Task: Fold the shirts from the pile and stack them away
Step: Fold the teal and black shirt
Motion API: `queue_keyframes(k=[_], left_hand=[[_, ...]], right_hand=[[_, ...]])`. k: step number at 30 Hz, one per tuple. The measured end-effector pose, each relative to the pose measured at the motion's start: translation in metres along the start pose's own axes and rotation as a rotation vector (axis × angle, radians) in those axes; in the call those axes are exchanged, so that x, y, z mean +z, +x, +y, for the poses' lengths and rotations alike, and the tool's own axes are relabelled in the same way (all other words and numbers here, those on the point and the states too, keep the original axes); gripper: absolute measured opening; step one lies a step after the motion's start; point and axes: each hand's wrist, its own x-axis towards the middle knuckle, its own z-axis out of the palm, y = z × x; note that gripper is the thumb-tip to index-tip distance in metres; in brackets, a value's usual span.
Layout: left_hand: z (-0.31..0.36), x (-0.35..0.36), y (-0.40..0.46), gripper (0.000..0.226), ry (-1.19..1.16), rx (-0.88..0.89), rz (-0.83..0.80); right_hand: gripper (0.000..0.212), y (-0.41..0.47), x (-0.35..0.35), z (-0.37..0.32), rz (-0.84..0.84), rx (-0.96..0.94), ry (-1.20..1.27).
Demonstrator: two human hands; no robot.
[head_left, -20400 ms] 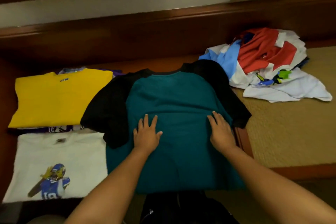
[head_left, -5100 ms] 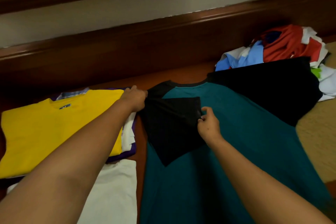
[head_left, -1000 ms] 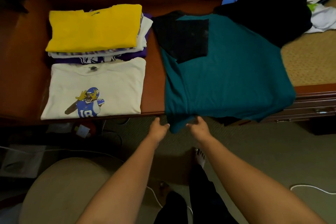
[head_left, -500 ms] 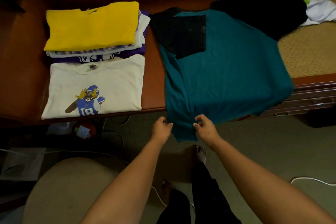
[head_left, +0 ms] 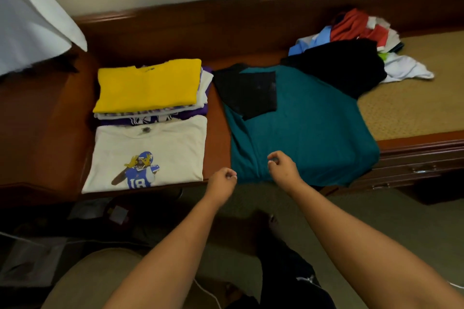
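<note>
A teal shirt (head_left: 308, 128) with black sleeves lies spread on the wooden bench, its left sleeve folded in over the chest. Its right sleeve drapes toward the unfolded pile (head_left: 356, 32) of red, blue and white shirts at the back right. My left hand (head_left: 222, 182) pinches the shirt's lower left hem corner at the bench edge. Just to its right, my right hand (head_left: 282, 165) has its fingers curled on the hem. To the left are a folded stack topped by a yellow shirt (head_left: 148, 85) and a folded white shirt (head_left: 148, 153) with a football print.
The wooden bench (head_left: 45, 133) has a raised back rail behind it, and a tan mat (head_left: 411, 105) lies on its right part. White cloth (head_left: 27, 20) hangs at the upper left. A round cushion (head_left: 100, 281), cables and my legs are below on the carpet.
Both hands moved up and forward from below the bench edge. The shirt's hanging hem came up with them and now lies at the edge. The camera tilted up toward the wall.
</note>
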Motion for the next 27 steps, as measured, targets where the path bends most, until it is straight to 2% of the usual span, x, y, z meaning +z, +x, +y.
queue_keyframes(k=[11, 14, 19, 22, 25, 27], left_hand=[[0.109, -0.046, 0.143, 0.018, 0.153, 0.141, 0.15], [0.131, -0.056, 0.201, 0.023, 0.297, 0.197, 0.169], [0.16, -0.07, 0.289, 0.035, 0.6, 0.334, 0.205], [0.172, -0.078, 0.332, 0.048, 0.778, 0.395, 0.16], [0.179, -0.084, 0.363, 0.063, 1.004, 0.37, 0.066], [0.183, -0.088, 0.375, 0.067, 1.081, 0.315, 0.021]], right_hand=[[0.012, 0.168, -0.043, -0.076, 0.101, 0.075, 0.028], [0.015, 0.224, -0.051, -0.092, 0.107, 0.11, -0.042], [0.036, 0.294, -0.055, -0.104, 0.155, 0.189, -0.282], [0.043, 0.317, -0.049, -0.105, 0.141, 0.259, -0.363], [0.032, 0.331, -0.048, -0.104, 0.122, 0.25, -0.412], [0.022, 0.336, -0.052, -0.103, 0.153, 0.195, -0.337]])
